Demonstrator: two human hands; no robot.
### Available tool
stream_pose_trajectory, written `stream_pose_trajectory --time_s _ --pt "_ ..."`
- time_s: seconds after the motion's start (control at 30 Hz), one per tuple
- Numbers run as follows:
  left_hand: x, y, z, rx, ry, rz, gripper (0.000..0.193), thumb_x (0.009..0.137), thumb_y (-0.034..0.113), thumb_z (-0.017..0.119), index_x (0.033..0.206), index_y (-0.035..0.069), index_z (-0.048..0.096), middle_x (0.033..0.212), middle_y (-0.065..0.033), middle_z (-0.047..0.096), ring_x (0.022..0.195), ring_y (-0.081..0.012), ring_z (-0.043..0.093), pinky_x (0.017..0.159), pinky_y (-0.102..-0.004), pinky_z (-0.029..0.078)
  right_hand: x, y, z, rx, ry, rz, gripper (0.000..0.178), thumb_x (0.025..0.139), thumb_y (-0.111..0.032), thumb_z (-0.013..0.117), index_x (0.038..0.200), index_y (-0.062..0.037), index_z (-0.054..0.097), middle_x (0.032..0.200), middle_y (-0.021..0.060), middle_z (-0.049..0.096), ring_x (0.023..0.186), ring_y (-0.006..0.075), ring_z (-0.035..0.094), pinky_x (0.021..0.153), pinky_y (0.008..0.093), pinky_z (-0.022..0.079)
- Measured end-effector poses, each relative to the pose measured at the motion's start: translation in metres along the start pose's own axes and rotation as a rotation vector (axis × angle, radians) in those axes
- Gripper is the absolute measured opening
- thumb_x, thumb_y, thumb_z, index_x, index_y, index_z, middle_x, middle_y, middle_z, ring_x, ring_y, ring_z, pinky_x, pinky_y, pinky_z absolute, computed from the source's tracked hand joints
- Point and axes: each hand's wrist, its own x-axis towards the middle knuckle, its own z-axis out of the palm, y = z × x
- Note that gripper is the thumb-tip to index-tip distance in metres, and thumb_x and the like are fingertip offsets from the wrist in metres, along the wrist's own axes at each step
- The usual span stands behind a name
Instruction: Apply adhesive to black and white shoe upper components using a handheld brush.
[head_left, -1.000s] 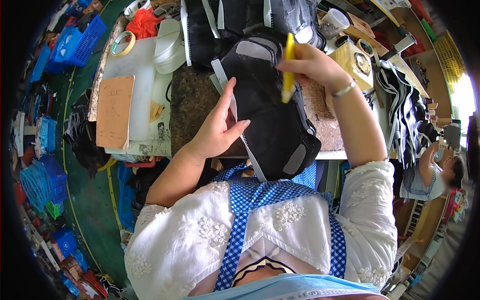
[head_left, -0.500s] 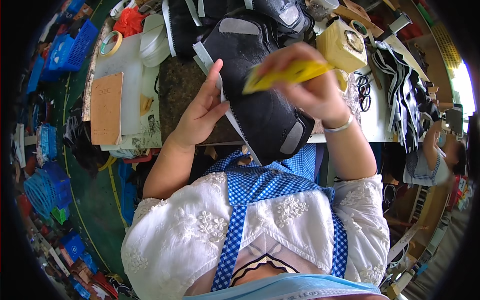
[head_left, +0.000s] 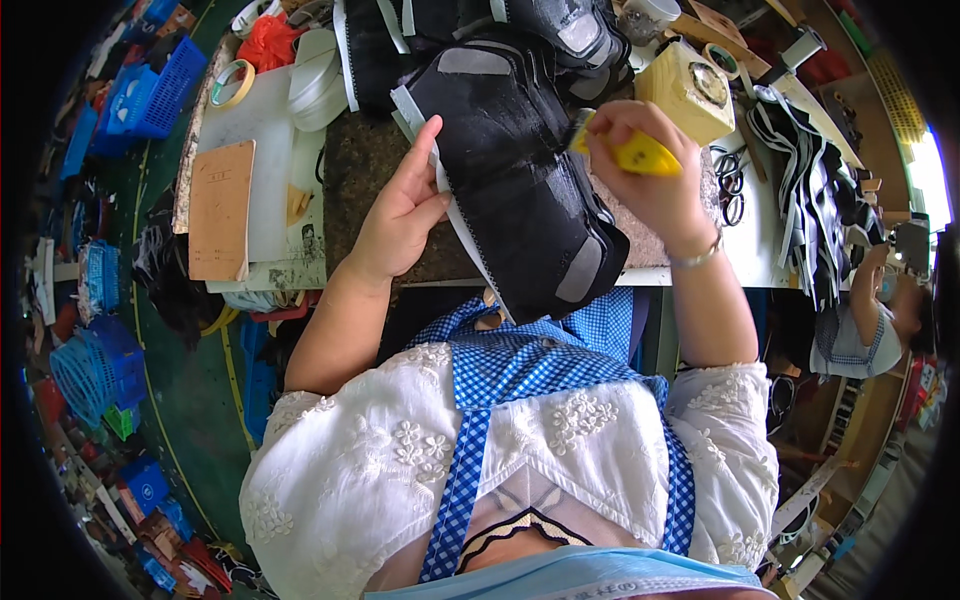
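A stack of black fabric panels with grey patches and a white edge strip lies tilted on the worktable. My left hand grips the panels by their left edge, thumb on top near the white strip. Closed around a yellow-handled brush, my right hand is over the stack's right edge. The brush's dark bristles point left, at the top panel; I cannot tell whether they touch. Shiny streaks show on the panel's right half.
Beyond my right hand stands a yellowish square container with a round opening. Black-handled scissors and hanging black-and-white strips are at the right. More black panels lie behind. A brown notebook and tape roll sit left.
My right hand has moved right and slightly up with the brush, from over the panel's middle toward its right edge. My left hand keeps its grip with little movement.
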Motion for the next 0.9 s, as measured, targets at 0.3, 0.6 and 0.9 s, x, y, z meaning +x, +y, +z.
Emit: stream_pose_trajectory --time_s 0.3,0.6,0.9 --pt "0.005 -0.002 -0.001 -0.056 0.018 0.021 0.074 0.084 -0.013 0.039 0.150 0.003 0.009 0.139 -0.0144 0.042 0.123 -0.0166 0.045 0.104 -0.0292 0.032 -0.034 0.000 0.009 0.071 0.055 0.102 0.029 0.070 -0.018 0.082 0.080 -0.0053 0.058 0.079 0.0089 0.065 0.070 0.0226 0.067 0.063 0.0286 0.054" --pt "0.005 -0.006 0.007 0.058 0.037 0.084 0.073 0.085 -0.012 0.038 0.150 0.003 0.009 0.136 -0.0143 0.045 0.118 -0.0148 0.048 0.101 -0.0278 0.034 -0.029 0.034 0.009 -0.091 0.170 0.538 0.043 0.076 -0.035 0.077 0.075 0.0041 0.059 0.063 0.0135 0.064 0.055 0.0192 0.065 0.050 0.0292 0.051" --pt "-0.001 -0.009 0.014 0.066 0.050 0.073 0.073 0.082 -0.013 0.036 0.149 0.002 0.012 0.144 -0.0149 0.037 0.129 -0.0203 0.042 0.107 -0.0315 0.031 -0.117 0.027 -0.018 0.109 -0.068 0.467 0.025 0.076 -0.011 0.076 0.081 -0.0032 0.053 0.073 0.0041 0.065 0.061 0.0109 0.062 0.054 0.0235 0.049"
